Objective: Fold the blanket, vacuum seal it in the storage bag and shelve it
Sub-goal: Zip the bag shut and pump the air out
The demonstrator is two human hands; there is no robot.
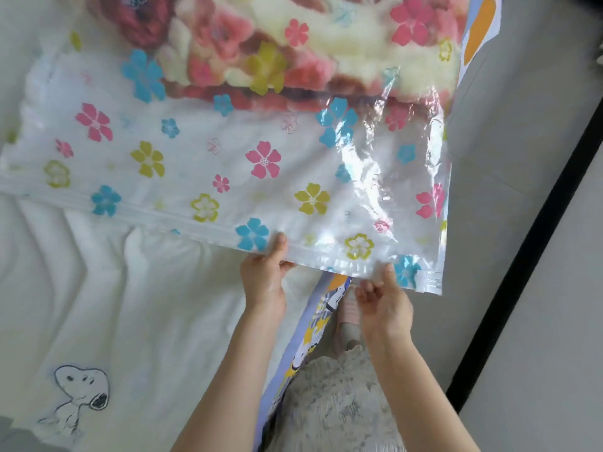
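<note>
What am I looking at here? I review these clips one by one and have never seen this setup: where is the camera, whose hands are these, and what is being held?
There is no machine. A person wears one wide-angle camera on the head, so this single picture looks forward and down at their own two bare hands.

The left hand and the right hand each pinch the near zipper edge of a clear storage bag printed with coloured flowers, thumbs on top. The bag lies spread on a bed with a white sheet that has a cartoon dog drawn on it. Inside the bag, at its far end, sits the folded blanket, fluffy with a pink and red rose pattern. To the right are a grey floor and the person's foot below the bag's edge.
</note>
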